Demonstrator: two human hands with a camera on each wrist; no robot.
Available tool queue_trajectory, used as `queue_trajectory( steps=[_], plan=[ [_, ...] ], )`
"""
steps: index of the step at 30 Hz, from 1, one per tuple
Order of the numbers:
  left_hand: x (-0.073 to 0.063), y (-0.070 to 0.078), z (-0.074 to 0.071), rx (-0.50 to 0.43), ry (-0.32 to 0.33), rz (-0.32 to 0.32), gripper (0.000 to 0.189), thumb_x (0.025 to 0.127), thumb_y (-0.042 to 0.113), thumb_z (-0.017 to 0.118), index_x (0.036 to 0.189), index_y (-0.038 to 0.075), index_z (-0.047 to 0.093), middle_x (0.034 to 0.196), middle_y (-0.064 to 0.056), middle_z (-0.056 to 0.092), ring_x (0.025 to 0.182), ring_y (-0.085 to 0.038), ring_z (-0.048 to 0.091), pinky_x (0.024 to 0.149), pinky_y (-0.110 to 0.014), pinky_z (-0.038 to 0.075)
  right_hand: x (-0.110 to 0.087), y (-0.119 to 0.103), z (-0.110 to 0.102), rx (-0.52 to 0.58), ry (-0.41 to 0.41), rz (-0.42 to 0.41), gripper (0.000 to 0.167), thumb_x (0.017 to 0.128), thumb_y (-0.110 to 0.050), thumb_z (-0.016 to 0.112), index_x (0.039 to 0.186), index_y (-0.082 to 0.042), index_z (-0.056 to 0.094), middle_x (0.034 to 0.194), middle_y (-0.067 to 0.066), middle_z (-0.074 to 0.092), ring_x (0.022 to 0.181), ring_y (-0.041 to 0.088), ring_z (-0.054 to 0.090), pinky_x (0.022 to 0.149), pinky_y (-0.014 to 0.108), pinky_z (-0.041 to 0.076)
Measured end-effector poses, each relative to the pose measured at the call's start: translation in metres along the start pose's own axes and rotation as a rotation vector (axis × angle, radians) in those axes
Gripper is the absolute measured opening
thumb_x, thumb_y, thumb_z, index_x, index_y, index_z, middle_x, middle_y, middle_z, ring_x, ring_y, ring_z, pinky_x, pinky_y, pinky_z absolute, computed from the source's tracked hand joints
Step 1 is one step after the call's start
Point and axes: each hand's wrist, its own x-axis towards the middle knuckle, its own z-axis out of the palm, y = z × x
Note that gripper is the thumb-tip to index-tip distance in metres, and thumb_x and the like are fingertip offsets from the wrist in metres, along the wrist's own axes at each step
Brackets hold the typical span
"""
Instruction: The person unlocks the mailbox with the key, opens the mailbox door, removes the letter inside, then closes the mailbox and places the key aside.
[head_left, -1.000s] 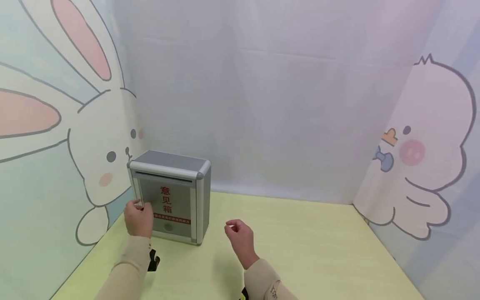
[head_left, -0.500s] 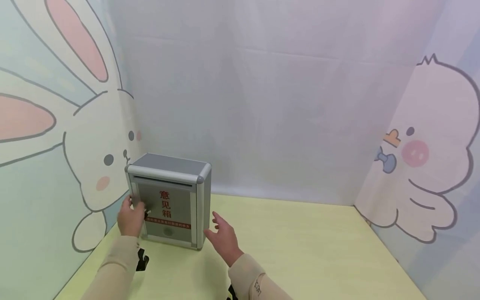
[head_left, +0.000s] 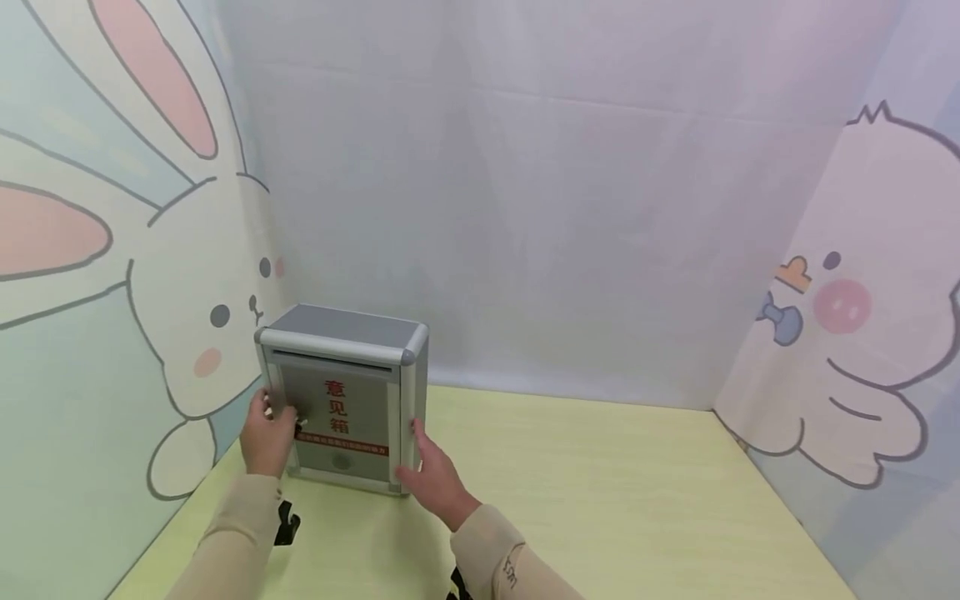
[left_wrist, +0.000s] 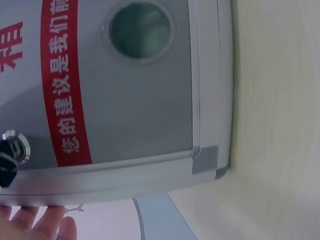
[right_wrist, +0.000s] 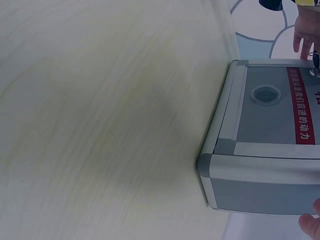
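A grey suggestion box [head_left: 341, 325] with silver edges and red lettering stands upright on the table. My left hand [head_left: 264, 437] holds its left edge, the thumb at the front and the fingers round the side; in the left wrist view, the fingertips [left_wrist: 47, 222] show along that edge. By this thumb a small key [left_wrist: 7, 162] with a black head sticks out of the lock [left_wrist: 20, 146]. My right hand [head_left: 438, 479] grips the box's lower right edge, thumb on the front frame and fingers along the side. The right wrist view catches only its fingertips [right_wrist: 311, 225].
The pale yellow table [head_left: 600, 483] stretches to the right of the box. A rabbit-printed curtain [head_left: 75, 400] rises close on the left, a plain curtain [head_left: 555, 250] at the back, and a chick-printed one [head_left: 847, 375] on the right.
My right hand has come left from over the table, opened up, and taken hold of the box's right edge. My left hand has loosened from a pinch near the key to a hold on the left edge.
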Motion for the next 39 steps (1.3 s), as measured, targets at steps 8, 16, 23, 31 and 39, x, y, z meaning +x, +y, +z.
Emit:
queue_trajectory(
  steps=[8,16,23,31,39],
  plan=[
    [-0.002,0.001,-0.002,0.083,-0.01,0.019,0.056,0.098,0.027,0.04,0.145,-0.003,0.033,0.135,-0.034,0.044,0.117,-0.048,0.047,0.089,-0.058,0.041,-0.004,-0.003,-0.005,0.012,0.043,0.023,0.071,0.092,-0.014,0.058,0.151,-0.001,0.021,0.152,0.013,0.032,0.137,0.037,0.029,0.106,0.052,0.03],
    [-0.001,-0.003,-0.005,0.208,0.072,0.132,0.043,0.093,0.022,0.05,0.125,-0.007,0.054,0.111,-0.031,0.062,0.093,-0.043,0.063,0.071,-0.045,0.046,-0.007,0.0,-0.014,-0.045,0.071,-0.02,0.068,0.089,-0.009,0.055,0.149,0.001,0.025,0.149,0.015,0.037,0.116,0.028,0.052,0.083,0.037,0.044],
    [-0.013,0.001,0.013,0.198,0.139,0.204,0.037,0.088,0.016,0.055,0.117,-0.007,0.06,0.1,-0.028,0.066,0.08,-0.039,0.066,0.062,-0.041,0.045,-0.007,0.006,-0.025,-0.032,0.144,-0.002,0.066,0.087,-0.009,0.053,0.147,0.005,0.028,0.145,0.02,0.041,0.093,0.03,0.059,0.083,0.044,0.047],
    [-0.02,0.007,0.028,0.174,0.161,0.308,0.027,0.083,0.011,0.06,0.101,-0.007,0.068,0.087,-0.023,0.07,0.072,-0.036,0.069,0.055,-0.035,0.048,-0.002,0.011,-0.031,0.026,0.326,0.038,0.062,0.084,-0.005,0.053,0.141,0.008,0.034,0.136,0.025,0.045,0.127,0.041,0.041,0.099,0.057,0.036],
    [-0.032,0.01,0.051,0.112,0.096,0.353,0.019,0.078,0.004,0.064,0.091,-0.008,0.069,0.084,-0.022,0.07,0.071,-0.035,0.069,0.051,-0.03,0.049,-0.004,0.021,-0.045,-0.013,0.531,0.1,0.052,0.081,-0.001,0.055,0.132,0.008,0.044,0.123,0.025,0.054,0.111,0.038,0.054,0.087,0.052,0.046]
  ],
)
